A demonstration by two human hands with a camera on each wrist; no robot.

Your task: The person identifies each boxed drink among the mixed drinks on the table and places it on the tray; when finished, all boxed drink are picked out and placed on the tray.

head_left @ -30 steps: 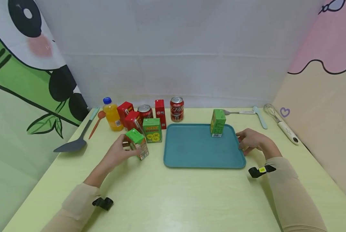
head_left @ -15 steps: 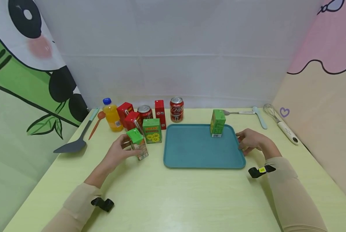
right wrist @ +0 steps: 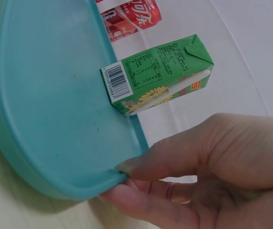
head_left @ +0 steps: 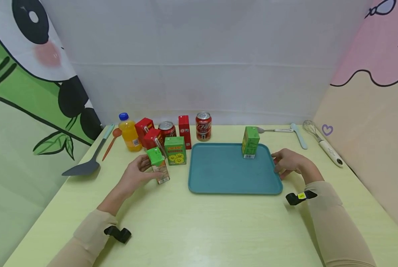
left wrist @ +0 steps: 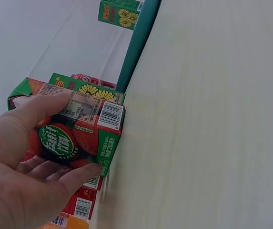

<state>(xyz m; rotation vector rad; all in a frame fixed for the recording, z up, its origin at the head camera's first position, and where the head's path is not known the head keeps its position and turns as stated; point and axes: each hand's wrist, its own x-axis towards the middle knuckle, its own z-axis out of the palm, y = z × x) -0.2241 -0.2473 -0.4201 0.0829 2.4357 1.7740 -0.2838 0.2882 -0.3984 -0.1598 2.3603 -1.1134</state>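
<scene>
My left hand [head_left: 137, 174] grips a lychee juice carton [left wrist: 60, 138] with a green top, thumb on one face and fingers on another. In the head view the carton stands slightly tilted, just in front of a green chrysanthemum drink carton [head_left: 175, 151]. My right hand [head_left: 292, 163] pinches the right rim of a teal tray [head_left: 232, 174]; in the right wrist view the thumb lies over the tray's edge with fingers beneath. Another green chrysanthemum drink carton [right wrist: 157, 74] stands at the tray's back right.
Behind the left hand stand an orange juice bottle [head_left: 130, 133], several red cartons [head_left: 184, 131] and cola cans [head_left: 204, 127]. A spatula [head_left: 89, 165] and an orange spoon [head_left: 111, 144] lie at left. A fork [head_left: 275, 129], a light-blue utensil [head_left: 299, 135] and a whisk [head_left: 324, 144] lie at right.
The lychee juice carton in my left hand has turned slightly more upright, its top shifting a little right. My right hand and the tray have stayed in place.
</scene>
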